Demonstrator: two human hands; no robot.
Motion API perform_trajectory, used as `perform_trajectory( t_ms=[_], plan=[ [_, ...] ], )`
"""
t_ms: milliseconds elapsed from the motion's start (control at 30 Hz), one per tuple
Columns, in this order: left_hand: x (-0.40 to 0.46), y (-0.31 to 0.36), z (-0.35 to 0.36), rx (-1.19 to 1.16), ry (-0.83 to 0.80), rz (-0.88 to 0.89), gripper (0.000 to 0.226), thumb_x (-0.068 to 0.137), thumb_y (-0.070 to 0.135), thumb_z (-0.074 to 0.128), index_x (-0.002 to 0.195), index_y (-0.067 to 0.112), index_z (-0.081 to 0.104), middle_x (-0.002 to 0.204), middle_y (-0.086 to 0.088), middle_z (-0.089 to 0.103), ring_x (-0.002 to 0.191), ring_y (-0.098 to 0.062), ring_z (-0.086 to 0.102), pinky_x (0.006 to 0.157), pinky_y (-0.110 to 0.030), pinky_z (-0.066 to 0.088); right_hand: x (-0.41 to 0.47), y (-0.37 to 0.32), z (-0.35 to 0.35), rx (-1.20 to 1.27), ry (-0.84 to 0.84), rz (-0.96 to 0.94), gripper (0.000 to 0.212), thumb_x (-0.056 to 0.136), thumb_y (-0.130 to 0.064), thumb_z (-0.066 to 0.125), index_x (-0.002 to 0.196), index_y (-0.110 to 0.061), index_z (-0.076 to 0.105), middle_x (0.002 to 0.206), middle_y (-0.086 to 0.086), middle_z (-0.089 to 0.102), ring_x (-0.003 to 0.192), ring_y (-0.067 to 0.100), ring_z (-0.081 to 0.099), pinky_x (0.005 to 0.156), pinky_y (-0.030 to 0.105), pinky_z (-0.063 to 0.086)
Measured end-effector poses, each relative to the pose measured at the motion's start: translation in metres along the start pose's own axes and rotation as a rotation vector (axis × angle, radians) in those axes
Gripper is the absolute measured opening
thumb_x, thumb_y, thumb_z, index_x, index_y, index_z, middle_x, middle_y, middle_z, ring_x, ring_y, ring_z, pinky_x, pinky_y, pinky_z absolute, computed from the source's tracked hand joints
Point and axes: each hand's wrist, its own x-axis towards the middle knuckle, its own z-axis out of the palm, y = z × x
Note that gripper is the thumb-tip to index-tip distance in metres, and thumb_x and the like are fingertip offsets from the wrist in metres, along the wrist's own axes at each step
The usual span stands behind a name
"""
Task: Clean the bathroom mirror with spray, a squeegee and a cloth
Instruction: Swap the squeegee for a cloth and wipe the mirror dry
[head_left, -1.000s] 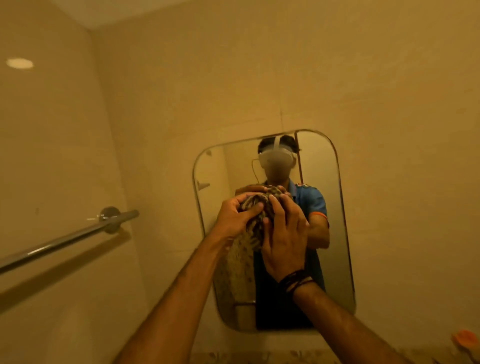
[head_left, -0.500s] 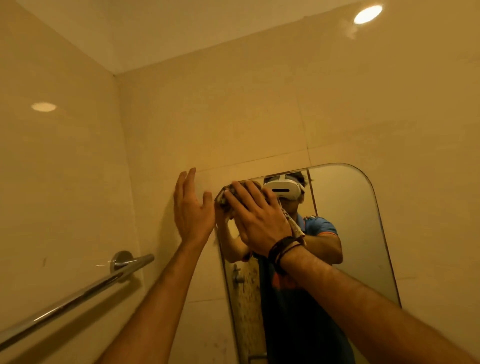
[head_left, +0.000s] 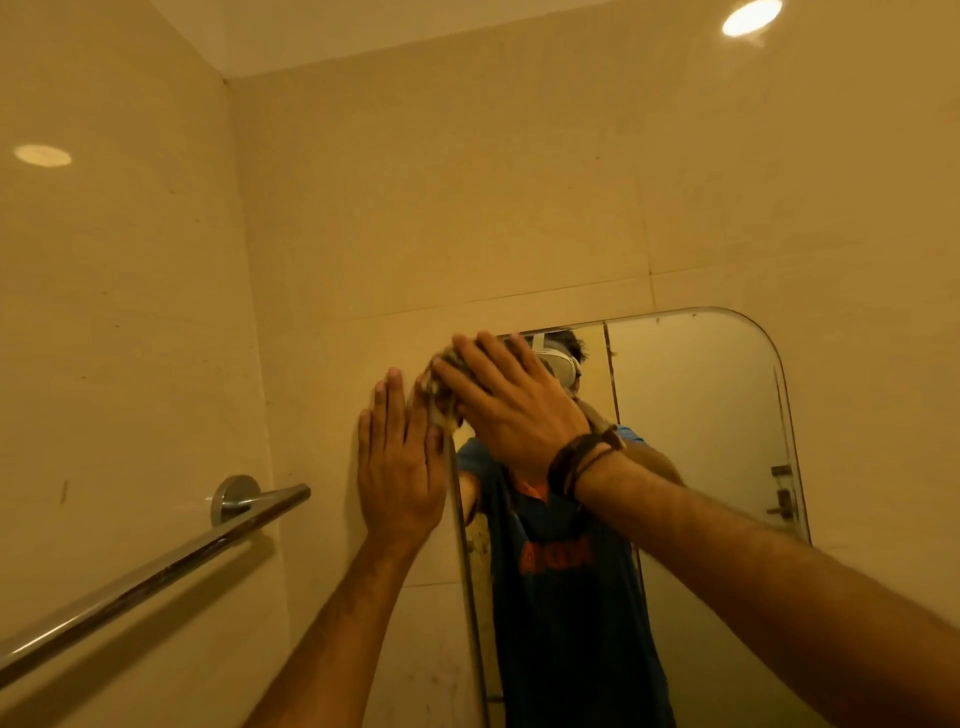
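Cloth (head_left: 439, 387) being pressed flat under right hand (head_left: 511, 402) at mirror (head_left: 701, 415) top-left corner; left hand (head_left: 397, 457) bracing open on wall (head_left: 467, 208). Keeping pressure even, following the rim.

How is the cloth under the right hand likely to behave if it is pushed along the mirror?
The cloth looks bunched, so probably soft and floppy. Under the flat right hand it should glide on the mirror, perhaps shifting or unbunching.

The right hand (head_left: 511, 402) hides most of the cloth (head_left: 435, 387); the mirror (head_left: 701, 415) runs off the bottom edge.
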Motion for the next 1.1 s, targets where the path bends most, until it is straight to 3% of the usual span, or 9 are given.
perform_trajectory(
  t_ms=[133, 333, 500, 633, 833, 967, 1100],
  plan=[
    [-0.001, 0.002, 0.002, -0.024, 0.029, -0.005, 0.057, 0.106, 0.036, 0.020, 0.160, 0.018, 0.018, 0.169, -0.007, 0.009, 0.156, -0.021, 0.006, 0.126, -0.044, 0.012, 0.025, 0.004, -0.004, -0.011, 0.034, 0.104, 0.056, 0.100, -0.040, 0.035, 0.152, -0.023, 0.022, 0.161, 0.009, 0.017, 0.148, 0.031, 0.014, 0.120, 0.051, 0.009],
    [-0.004, 0.001, 0.003, -0.065, 0.033, -0.031, 0.056, 0.106, 0.036, 0.022, 0.159, 0.018, 0.021, 0.168, -0.006, 0.011, 0.156, -0.020, 0.006, 0.126, -0.046, 0.013, -0.024, -0.020, 0.016, -0.007, 0.029, 0.009, 0.059, 0.100, -0.038, 0.029, 0.154, -0.020, 0.016, 0.162, 0.009, 0.009, 0.149, 0.031, 0.006, 0.121, 0.050, 0.008],
    [-0.015, -0.006, 0.006, -0.078, 0.024, -0.043, 0.061, 0.104, 0.031, 0.037, 0.160, 0.021, 0.017, 0.169, -0.005, 0.007, 0.156, -0.020, 0.003, 0.127, -0.045, 0.010, -0.066, -0.038, 0.034, -0.005, -0.073, -0.114, 0.066, 0.097, -0.037, 0.043, 0.154, -0.023, 0.013, 0.162, 0.007, 0.008, 0.148, 0.031, 0.008, 0.119, 0.053, 0.015],
    [-0.020, -0.007, 0.007, -0.062, 0.022, -0.038, 0.058, 0.105, 0.035, 0.029, 0.160, 0.019, 0.020, 0.169, -0.006, 0.009, 0.156, -0.021, 0.005, 0.127, -0.045, 0.010, -0.038, -0.025, 0.022, -0.035, -0.053, -0.083, 0.066, 0.098, -0.041, 0.040, 0.155, -0.025, 0.011, 0.162, 0.008, 0.006, 0.148, 0.030, 0.005, 0.119, 0.052, 0.006],
    [-0.021, -0.007, 0.009, -0.053, 0.051, -0.052, 0.056, 0.106, 0.035, 0.018, 0.160, 0.019, 0.017, 0.168, -0.007, 0.012, 0.156, -0.022, 0.008, 0.126, -0.043, 0.011, 0.017, -0.011, 0.002, -0.010, 0.051, 0.153, 0.058, 0.102, -0.038, 0.031, 0.155, -0.021, 0.013, 0.162, 0.007, 0.009, 0.149, 0.027, 0.004, 0.120, 0.050, 0.008],
    [-0.021, -0.007, 0.009, -0.055, 0.059, -0.046, 0.055, 0.106, 0.035, 0.021, 0.158, 0.017, 0.021, 0.167, -0.009, 0.016, 0.155, -0.023, 0.012, 0.126, -0.046, 0.014, -0.007, -0.023, 0.011, 0.020, 0.086, 0.117, 0.059, 0.103, -0.036, 0.030, 0.155, -0.016, 0.010, 0.162, 0.008, 0.005, 0.150, 0.025, -0.001, 0.120, 0.048, 0.010],
    [-0.021, -0.007, 0.004, -0.080, 0.038, -0.038, 0.058, 0.107, 0.044, 0.014, 0.159, 0.019, 0.022, 0.167, -0.008, 0.014, 0.156, -0.024, 0.010, 0.126, -0.046, 0.012, -0.061, -0.047, 0.026, 0.083, -0.009, -0.001, 0.060, 0.101, -0.037, 0.030, 0.154, -0.014, 0.012, 0.162, 0.009, 0.006, 0.150, 0.025, 0.001, 0.120, 0.050, 0.015]
  ],
)
